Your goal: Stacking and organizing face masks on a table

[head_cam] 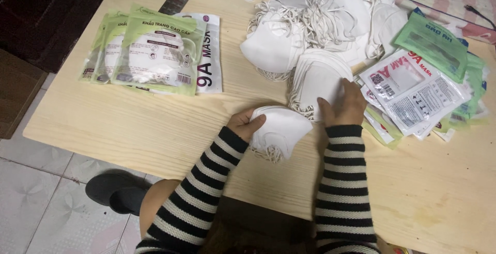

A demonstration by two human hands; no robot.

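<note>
- Head view, looking down at table [129, 125] w/ lots of white face masks.
- Step in hand, prob: picking masks one by one off a fan and stacking them into a little bunch.
- L hand [247, 124]: thumb on top, fingers curled under, pinching small stack of masks [281, 130] at its left edge.
- Small stack held just above the table, close to the body, flat side up, ear loops [268, 153] hanging out below it.
- R hand [345, 104]: palm down, fingers close together and laid flat on fanned stack of masks [318, 78], not gripping anything yet.
- Fanned stack just past the small stack, nearly touching it, under the R fingertips.
- Hard to tell if R fingertips have caught the top mask's edge or only rest on it; view too small there.
- Next move, as a guess: needs R fingers to peel off just one mask, not two stuck together, and slide it onto the small stack w/ edges lined up.
- Also needs loops kept from tangling, since they are loose and stringy.
- L hand needs to keep a soft pinch, so the bunch stays neat and not crushed.
- Big pile of loose masks [320, 11] farther back, behind the fan.
- Filled green packs [150, 52] well off to the left.
- Empty pouches [413, 88] in a heap at the right, just beside R hand.
</note>
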